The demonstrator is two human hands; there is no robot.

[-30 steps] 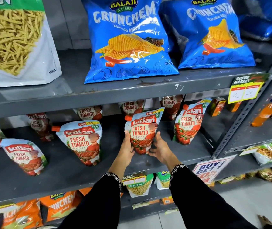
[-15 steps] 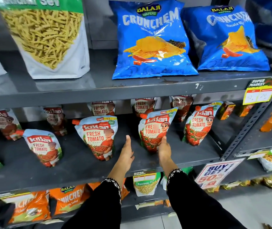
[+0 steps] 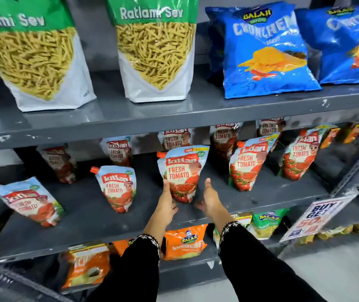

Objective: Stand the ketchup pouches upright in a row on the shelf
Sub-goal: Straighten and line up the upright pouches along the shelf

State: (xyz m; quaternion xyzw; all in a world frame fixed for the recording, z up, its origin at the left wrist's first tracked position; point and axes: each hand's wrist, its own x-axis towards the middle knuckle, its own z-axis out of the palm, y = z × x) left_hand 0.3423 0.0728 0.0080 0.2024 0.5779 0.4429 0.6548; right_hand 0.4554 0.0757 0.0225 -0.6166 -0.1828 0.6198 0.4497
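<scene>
Several white-and-red ketchup pouches stand on the grey middle shelf [image 3: 261, 199], in a front row and a back row. My hands are at the middle front pouch [image 3: 182, 171], which stands upright. My left hand [image 3: 167, 203] holds its lower left edge. My right hand [image 3: 208, 198] is open just to its right, thumb up, a small gap from it. Left of it stands another pouch [image 3: 117, 188], and the far-left pouch [image 3: 29, 201] leans to the left. Two more front pouches [image 3: 248, 164] [image 3: 298, 158] stand to the right.
The upper shelf carries two green-and-white sev bags [image 3: 152, 51] and blue chips bags [image 3: 265, 51]. Orange snack bags [image 3: 185, 240] sit on the shelf below. A promo sign [image 3: 313, 216] hangs at the right, beside a slanted metal upright [image 3: 355, 166].
My hands let go of the pouch they held a second ago and moved left to its neighbour. The view has shifted left and closer.
</scene>
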